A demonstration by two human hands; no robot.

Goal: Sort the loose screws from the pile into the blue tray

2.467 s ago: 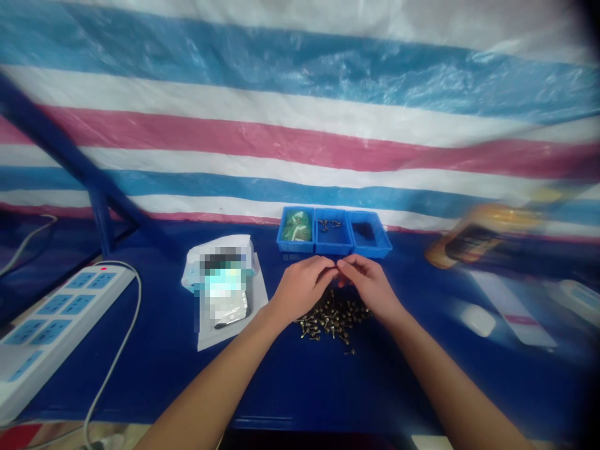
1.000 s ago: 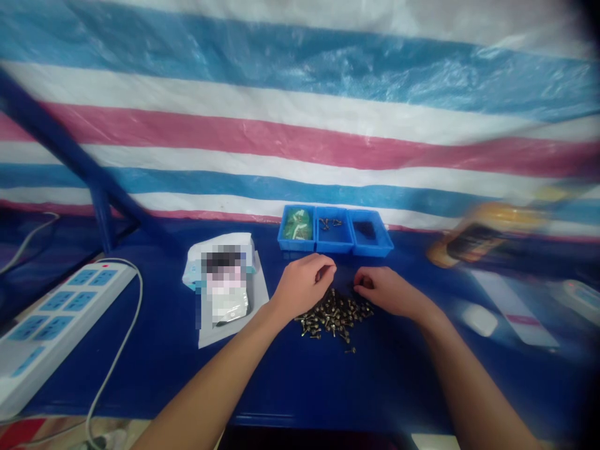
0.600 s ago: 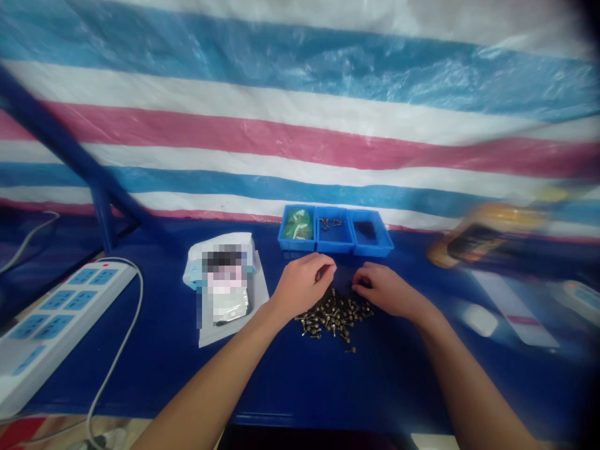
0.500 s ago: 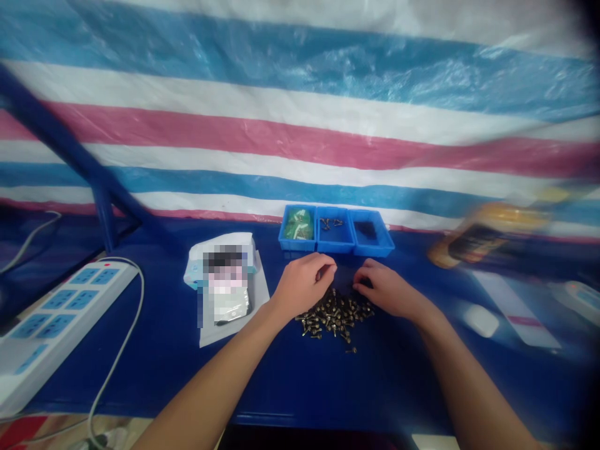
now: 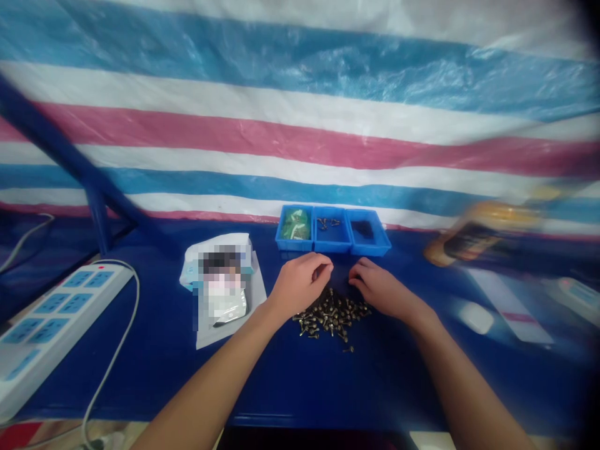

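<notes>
Over the left side of a pile of small brass-coloured screws, my left hand is closed, thumb and index fingertips together. My right hand faces it at the right side of the pile, fingers curled in a pinch. A narrow gap parts the two hands. Anything between either hand's fingertips is too small or too hidden to make out. One loose screw lies in front of the pile. Behind the hands stand three joined blue bins: the left bin holds a green bag, the middle bin several screws, the right bin dark small parts.
A white power strip with a cable lies at the left. Nearer the hands is a white packet on paper, partly blurred. To the right are a bottle, a white rounded object and a pale flat strip. Striped sheeting hangs behind.
The whole scene has shifted slightly left in view. Both hands keep almost the same pose over the screws, and the bins hold the same things.
</notes>
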